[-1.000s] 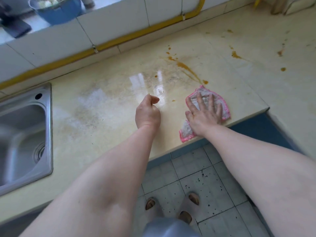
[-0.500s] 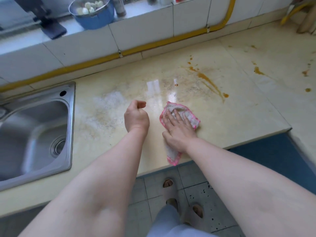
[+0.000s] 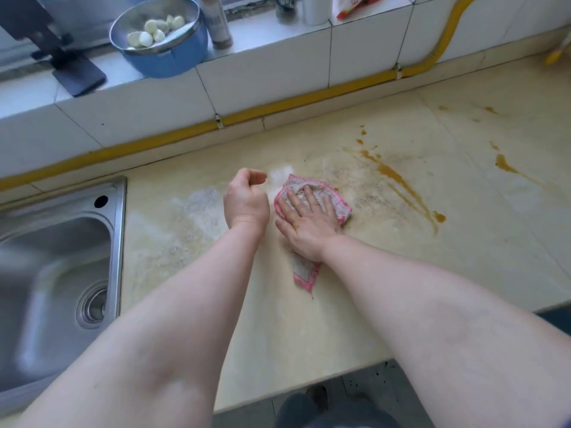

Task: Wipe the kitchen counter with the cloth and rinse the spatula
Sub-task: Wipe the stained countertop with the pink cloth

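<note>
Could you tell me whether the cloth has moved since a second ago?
Yes: the cloth has slid left, from below the orange streak toward the sink.

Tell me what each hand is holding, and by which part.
Nothing is gripped. The right hand lies flat on the cloth, straight fingers pressing its middle against the counter. The left hand is curled beside it, with nothing visible in it.

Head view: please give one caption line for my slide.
The right hand presses a pink-edged grey cloth flat on the stained beige counter; the curled left hand is beside it.
</note>
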